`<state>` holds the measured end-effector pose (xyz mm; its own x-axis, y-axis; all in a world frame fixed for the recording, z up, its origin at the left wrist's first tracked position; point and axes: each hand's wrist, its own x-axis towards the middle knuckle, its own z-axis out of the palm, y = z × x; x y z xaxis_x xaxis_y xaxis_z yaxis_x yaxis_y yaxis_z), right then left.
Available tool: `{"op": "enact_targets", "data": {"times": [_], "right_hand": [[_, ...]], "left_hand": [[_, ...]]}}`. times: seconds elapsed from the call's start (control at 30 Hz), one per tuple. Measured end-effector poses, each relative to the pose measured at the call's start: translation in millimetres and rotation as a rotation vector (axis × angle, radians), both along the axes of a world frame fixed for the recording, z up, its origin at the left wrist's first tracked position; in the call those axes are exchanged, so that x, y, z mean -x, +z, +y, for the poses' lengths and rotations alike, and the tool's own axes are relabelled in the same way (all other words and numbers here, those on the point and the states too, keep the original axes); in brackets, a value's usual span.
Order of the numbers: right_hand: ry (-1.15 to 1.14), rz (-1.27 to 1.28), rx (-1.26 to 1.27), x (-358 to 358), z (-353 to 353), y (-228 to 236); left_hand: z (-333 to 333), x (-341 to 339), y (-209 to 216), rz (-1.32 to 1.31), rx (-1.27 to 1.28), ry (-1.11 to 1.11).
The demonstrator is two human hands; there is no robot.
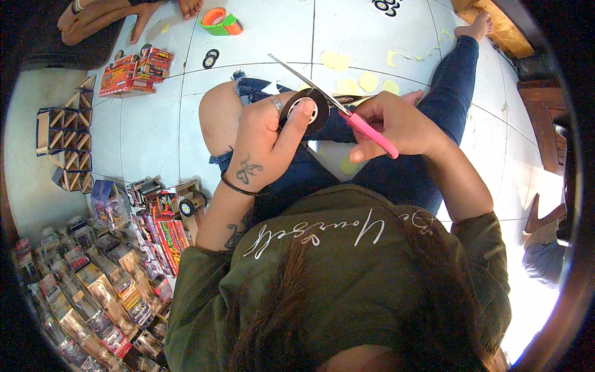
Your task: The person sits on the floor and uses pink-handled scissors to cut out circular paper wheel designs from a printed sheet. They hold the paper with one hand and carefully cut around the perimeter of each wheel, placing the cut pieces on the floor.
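My left hand [263, 133] is closed on a black toy wheel [319, 104] with a white, slotted hub, its thumb pressed on the hub. My right hand [396, 124] grips scissors [374, 134] with pink handles. Their metal blades reach up and left, passing close to the wheel's right edge; whether they touch it I cannot tell. A dark strip [353, 98] runs from beside the wheel toward my right fingers. Both hands are above my lap, over dark blue jeans.
Yellow discs [368, 81] and scraps lie on the tiles. Beyond my knee are loose wheels [211, 59], an orange-green tape roll [221, 22] and a red toy truck [127, 74]. Wooden frames [65, 133] and many packaged toys [99, 291] stand left. Another person's hand [144, 22] rests at upper left.
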<state>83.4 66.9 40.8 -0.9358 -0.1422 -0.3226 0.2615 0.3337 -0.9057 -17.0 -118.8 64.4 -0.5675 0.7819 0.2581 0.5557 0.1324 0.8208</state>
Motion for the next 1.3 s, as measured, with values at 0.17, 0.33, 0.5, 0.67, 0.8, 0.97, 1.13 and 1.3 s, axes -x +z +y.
{"op": "enact_targets", "data": {"times": [0.17,0.33,0.5,0.67,0.8,0.97,1.13,1.3], "right_hand": [[0.021,-0.030,-0.020,0,3,5],[0.006,-0.016,-0.020,0,4,5],[0.002,-0.021,-0.038,-1,3,1],[-0.010,-0.018,-0.028,-1,2,-1],[-0.014,-0.036,-0.032,1,1,-5],[-0.004,-0.036,-0.038,4,-1,-11],[0.025,-0.069,-0.055,7,-1,-13],[-0.009,-0.098,-0.008,10,-2,-20]], "left_hand": [[1,-1,-3,-0.063,-0.015,0.021],[-1,2,-3,-0.068,0.022,-0.025],[-2,4,0,-0.070,0.057,-0.060],[-4,9,0,-0.077,0.071,-0.099],[-7,13,-4,-0.027,0.095,-0.091],[-9,15,-11,-0.183,0.104,-0.083],[-12,20,-14,-0.171,0.119,-0.100],[-13,23,-20,-0.334,0.114,-0.099]]}}
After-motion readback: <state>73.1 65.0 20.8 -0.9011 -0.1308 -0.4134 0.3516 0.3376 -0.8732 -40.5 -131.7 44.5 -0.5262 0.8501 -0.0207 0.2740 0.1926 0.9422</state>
